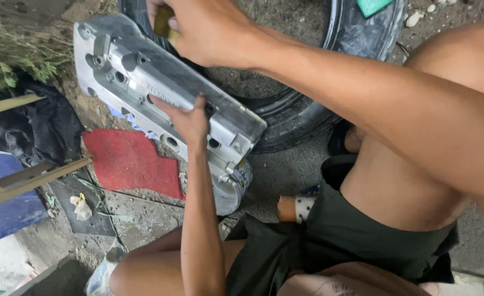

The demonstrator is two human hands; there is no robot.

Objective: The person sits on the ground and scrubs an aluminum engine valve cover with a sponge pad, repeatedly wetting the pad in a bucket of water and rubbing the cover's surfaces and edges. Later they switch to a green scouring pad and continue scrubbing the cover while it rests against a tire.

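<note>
A silver cast-metal engine cover [143,71] lies tilted, its far side leaning on a black tyre [302,112]. My left hand [190,119] grips the cover's near edge, thumb on top. At the cover's far edge my right hand [212,30] is closed around a small yellow-brown pad [162,22], which it presses against the metal. The near right corner of the cover sits over a shiny metal can [232,189].
A red mat [132,161] lies on the concrete ground under the cover. A pale wooden frame [17,183], a blue object [6,211] and black cloth [44,129] are at the left. Weeds grow at top left. A small brown-and-white object [297,208] rests by my dark shorts.
</note>
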